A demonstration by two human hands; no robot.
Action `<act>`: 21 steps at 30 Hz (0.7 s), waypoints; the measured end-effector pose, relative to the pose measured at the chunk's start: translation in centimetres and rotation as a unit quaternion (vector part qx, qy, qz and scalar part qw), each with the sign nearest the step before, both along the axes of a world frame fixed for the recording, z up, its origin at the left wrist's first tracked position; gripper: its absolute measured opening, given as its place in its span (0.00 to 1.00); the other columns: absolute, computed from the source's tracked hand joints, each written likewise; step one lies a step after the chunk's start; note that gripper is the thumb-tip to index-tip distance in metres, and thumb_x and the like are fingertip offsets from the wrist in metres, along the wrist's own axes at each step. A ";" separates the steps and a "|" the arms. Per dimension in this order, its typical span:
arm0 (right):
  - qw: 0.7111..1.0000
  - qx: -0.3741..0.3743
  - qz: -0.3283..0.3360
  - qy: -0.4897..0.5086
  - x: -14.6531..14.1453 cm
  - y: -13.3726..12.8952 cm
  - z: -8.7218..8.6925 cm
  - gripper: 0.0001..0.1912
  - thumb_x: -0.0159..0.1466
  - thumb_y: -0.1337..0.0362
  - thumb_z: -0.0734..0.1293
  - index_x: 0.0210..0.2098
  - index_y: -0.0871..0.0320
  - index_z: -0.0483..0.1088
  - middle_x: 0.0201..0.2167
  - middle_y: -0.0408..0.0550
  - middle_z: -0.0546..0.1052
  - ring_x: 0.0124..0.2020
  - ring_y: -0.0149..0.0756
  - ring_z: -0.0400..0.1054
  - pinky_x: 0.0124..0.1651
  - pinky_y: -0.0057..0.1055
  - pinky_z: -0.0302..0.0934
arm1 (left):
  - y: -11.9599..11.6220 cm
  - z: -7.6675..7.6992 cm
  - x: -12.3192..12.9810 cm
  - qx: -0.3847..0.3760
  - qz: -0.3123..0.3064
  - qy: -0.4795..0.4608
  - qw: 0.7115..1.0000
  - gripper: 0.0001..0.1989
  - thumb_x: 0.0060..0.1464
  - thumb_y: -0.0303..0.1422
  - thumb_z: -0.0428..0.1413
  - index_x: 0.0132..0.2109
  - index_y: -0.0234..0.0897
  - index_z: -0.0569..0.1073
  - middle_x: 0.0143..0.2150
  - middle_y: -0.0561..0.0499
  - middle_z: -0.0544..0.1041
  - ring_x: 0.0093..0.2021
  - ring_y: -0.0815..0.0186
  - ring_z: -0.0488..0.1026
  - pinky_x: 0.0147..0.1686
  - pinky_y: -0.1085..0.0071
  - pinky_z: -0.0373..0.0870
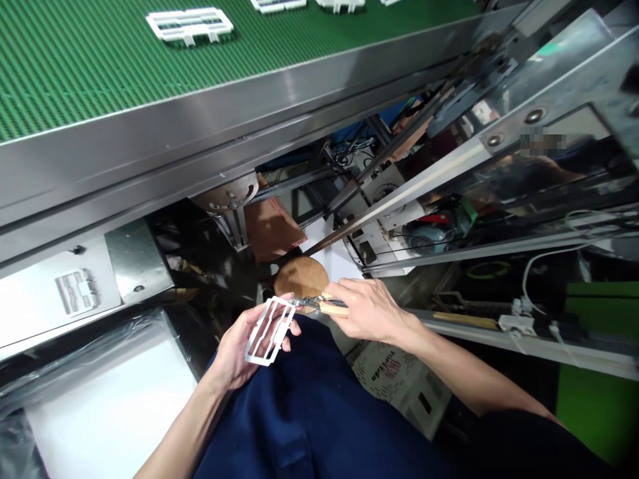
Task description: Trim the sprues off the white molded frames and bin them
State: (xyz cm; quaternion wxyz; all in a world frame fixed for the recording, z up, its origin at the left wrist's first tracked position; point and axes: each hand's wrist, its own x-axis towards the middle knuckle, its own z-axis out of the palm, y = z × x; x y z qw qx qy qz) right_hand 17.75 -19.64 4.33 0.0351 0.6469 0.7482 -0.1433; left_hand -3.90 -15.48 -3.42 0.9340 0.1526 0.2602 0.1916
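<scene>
My left hand (234, 349) holds a white plastic frame (270, 330) with long open slots, tilted over my lap. Its fingers wrap behind the part. My right hand (367, 309) is closed around the yellowish handles of a pair of nippers (333, 306). The tool's metal jaws point left and reach the upper right corner of the frame; whether they bite on it I cannot tell. Another slotted white frame (76, 293) lies on a white surface at the left.
A green ribbed conveyor belt (100, 80) with several white frames (190, 25) runs behind a metal rail (200, 126). A round brown stool top (301, 276) stands beyond my hands. Machine bars (424, 189) cross the right side. A plastic-lined box (114, 399) sits at lower left.
</scene>
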 end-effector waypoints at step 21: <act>0.840 -0.047 -0.244 0.482 -3.4 3.3 -3.4 0.11 0.57 0.59 0.65 0.37 0.56 0.63 0.30 0.41 0.71 0.26 0.27 0.66 0.31 0.25 0.61 | 0.1 0.3 1.4 -0.075 0.067 -0.030 0.994 0.20 0.61 0.32 0.40 0.45 0.24 0.74 0.42 0.35 0.75 0.38 0.55 0.73 0.30 0.67 0.73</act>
